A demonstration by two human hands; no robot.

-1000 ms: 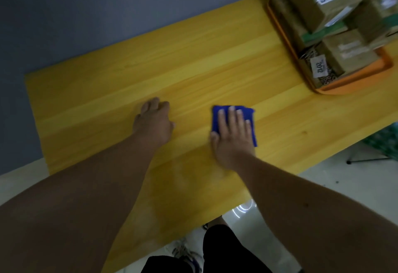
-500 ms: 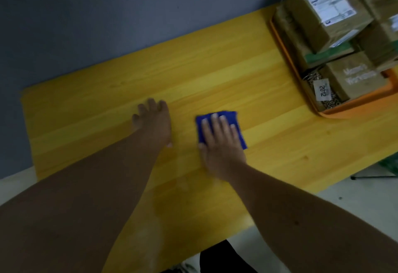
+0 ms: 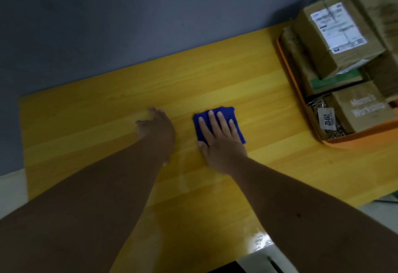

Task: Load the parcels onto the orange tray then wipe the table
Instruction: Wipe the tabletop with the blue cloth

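Note:
My right hand (image 3: 221, 141) lies flat, fingers spread, pressing a folded blue cloth (image 3: 226, 113) onto the middle of the yellow wooden table (image 3: 97, 126). My left hand (image 3: 157, 130) rests palm down on the bare wood just left of the cloth, holding nothing. At the table's right end sits the orange tray (image 3: 366, 137), stacked with several brown cardboard parcels (image 3: 336, 37); one carries a white shipping label, another a tag reading 2012.
A grey wall (image 3: 150, 14) runs along the table's far edge. The table's left end and near edge drop to a pale floor (image 3: 10, 190). A wet sheen marks the wood near my forearms.
My right hand slid the blue cloth leftward across the table, closer to my left hand. The view shifted left and down, so the tray sits nearer the right edge.

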